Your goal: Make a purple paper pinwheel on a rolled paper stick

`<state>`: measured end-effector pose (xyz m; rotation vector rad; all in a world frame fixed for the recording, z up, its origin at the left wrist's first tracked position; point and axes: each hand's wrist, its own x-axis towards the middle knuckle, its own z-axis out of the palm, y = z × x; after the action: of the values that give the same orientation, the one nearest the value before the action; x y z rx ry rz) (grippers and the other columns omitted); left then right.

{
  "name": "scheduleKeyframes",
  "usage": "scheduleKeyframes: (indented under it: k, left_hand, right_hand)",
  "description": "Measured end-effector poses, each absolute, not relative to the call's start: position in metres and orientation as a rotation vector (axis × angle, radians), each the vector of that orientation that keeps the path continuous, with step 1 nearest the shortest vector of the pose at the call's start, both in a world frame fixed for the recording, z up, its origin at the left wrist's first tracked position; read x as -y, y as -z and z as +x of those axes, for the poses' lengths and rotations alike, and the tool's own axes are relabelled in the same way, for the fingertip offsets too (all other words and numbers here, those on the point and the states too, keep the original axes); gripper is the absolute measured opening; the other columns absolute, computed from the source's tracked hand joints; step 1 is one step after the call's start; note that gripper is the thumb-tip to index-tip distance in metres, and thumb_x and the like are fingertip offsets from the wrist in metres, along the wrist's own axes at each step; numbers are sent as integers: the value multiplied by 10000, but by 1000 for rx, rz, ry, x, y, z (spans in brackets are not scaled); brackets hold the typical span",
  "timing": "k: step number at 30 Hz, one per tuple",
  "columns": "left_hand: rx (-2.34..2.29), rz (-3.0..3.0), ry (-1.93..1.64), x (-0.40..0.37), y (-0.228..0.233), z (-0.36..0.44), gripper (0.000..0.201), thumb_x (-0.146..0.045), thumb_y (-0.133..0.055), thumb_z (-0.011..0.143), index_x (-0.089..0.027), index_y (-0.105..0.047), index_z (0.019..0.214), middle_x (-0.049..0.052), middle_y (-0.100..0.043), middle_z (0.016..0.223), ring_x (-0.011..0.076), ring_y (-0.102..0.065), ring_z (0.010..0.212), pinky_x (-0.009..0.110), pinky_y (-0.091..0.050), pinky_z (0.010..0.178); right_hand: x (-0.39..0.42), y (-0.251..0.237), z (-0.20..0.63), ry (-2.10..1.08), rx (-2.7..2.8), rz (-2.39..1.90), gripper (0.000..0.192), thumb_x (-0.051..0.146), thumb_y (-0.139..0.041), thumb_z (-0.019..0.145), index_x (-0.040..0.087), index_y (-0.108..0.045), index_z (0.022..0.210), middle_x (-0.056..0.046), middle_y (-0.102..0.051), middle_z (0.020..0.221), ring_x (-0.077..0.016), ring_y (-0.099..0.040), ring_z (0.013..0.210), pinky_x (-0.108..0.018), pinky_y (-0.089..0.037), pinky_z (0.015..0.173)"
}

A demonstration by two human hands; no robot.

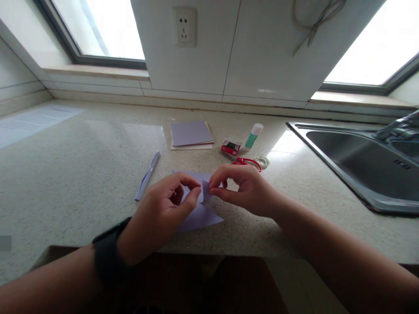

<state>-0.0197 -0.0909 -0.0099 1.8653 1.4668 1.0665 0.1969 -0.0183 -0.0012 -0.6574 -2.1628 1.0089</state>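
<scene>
A lilac sheet of paper [199,216] lies partly folded on the speckled counter [81,174] near its front edge. My left hand [163,213], with a black watch on the wrist, pinches a raised fold of the paper between thumb and fingers. My right hand [244,187] pinches the same fold from the right side, fingertips almost touching those of the left. Much of the sheet is hidden under both hands.
A cut lilac strip [148,175] lies left of the hands. Behind are a stack of coloured paper [191,134], a small red box [231,146], a glue stick [254,135], red scissors [246,162] and a tape roll [262,162]. A steel sink [366,161] lies at the right.
</scene>
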Motion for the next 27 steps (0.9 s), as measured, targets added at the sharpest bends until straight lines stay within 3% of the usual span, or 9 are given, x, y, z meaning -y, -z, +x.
scheduleKeyframes:
  k: [5,17,23,27]
  left_hand:
    - [-1553,1920,-985,81,5,-28,174,-346,-544,964,-221,-661,997,-16,-627,793,155,-573,683,307,-458,623]
    - [-1602,2392,-260,94,-10,-23,156,-287,-551,957,-219,-672,1028,67,-670,1053,289,-621,1013,491,-502,895]
    - [-1522,2424,-293,98,-10,-20,138,-224,-603,926,-213,-666,1048,66,-681,1070,280,-619,1024,506,-503,948]
    - [-1522,2448,-349,99,-8,-19,170,-225,-588,943,-206,-660,1096,73,-694,1071,279,-633,996,515,-518,926]
  right_hand:
    - [15,0,202,-966,2204,-731,101,278,-737,868,178,-732,877,-31,-729,828,-138,-614,741,-280,-464,657]
    - [6,0,217,-1122,2433,-803,177,351,-721,887,178,-728,921,-25,-703,827,-137,-586,735,-271,-452,653]
    - [5,4,214,-1089,2514,-807,113,289,-702,902,184,-721,941,-4,-685,813,-126,-575,709,-258,-443,637]
    - [3,5,212,-1010,2568,-730,62,224,-694,905,182,-708,948,-29,-706,904,-146,-619,812,-281,-469,754]
